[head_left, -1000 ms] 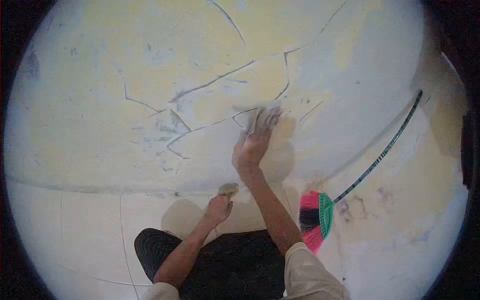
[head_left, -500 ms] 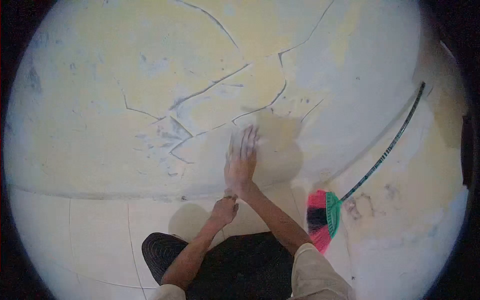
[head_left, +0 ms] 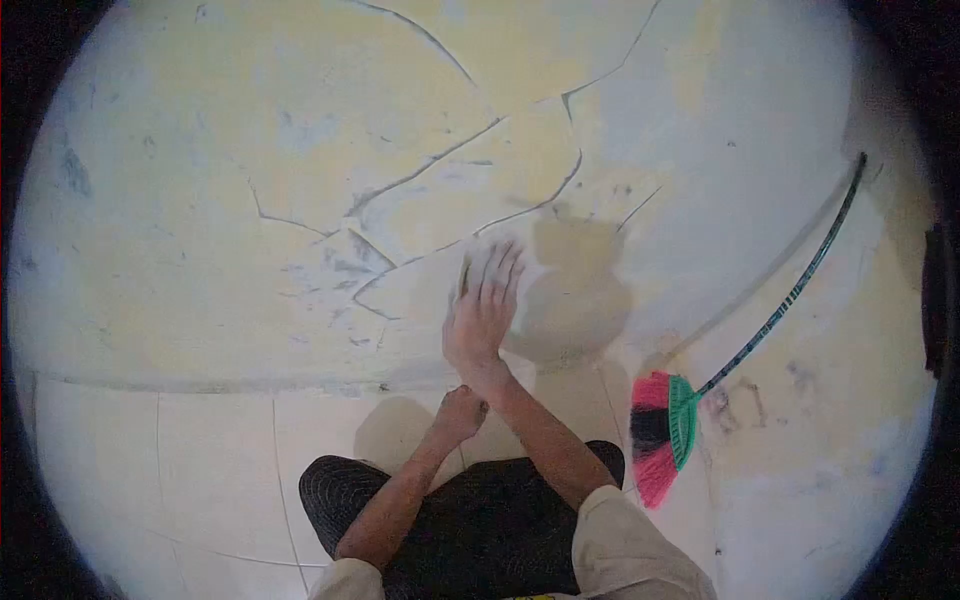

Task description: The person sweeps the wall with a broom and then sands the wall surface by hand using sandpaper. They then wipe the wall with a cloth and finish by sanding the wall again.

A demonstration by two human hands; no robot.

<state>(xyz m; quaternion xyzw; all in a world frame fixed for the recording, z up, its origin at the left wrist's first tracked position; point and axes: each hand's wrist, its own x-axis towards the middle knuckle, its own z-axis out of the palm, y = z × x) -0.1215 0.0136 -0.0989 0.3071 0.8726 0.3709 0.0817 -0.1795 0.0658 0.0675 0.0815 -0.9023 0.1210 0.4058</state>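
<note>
My right hand (head_left: 485, 310) lies against the cracked, yellow and white wall (head_left: 420, 210), fingers stretched up and slightly apart, palm toward the surface. Just above its fingertips runs a dark crack. My left hand (head_left: 463, 413) is curled closed below it, close to the right wrist; whether it holds anything is hidden. A dark crack and flaking patches mark the wall to the left of my right hand.
A broom (head_left: 682, 425) with pink and black bristles and a green head leans at the right, its dark handle (head_left: 790, 300) slanting up. Light floor tiles (head_left: 215, 470) meet the wall's lower edge. My dark-clothed legs (head_left: 480, 530) are at the bottom.
The fingers of my right hand have spread a little more. The wall, broom and floor sit slightly shifted to the right in view, and my left hand remains near the right wrist.
</note>
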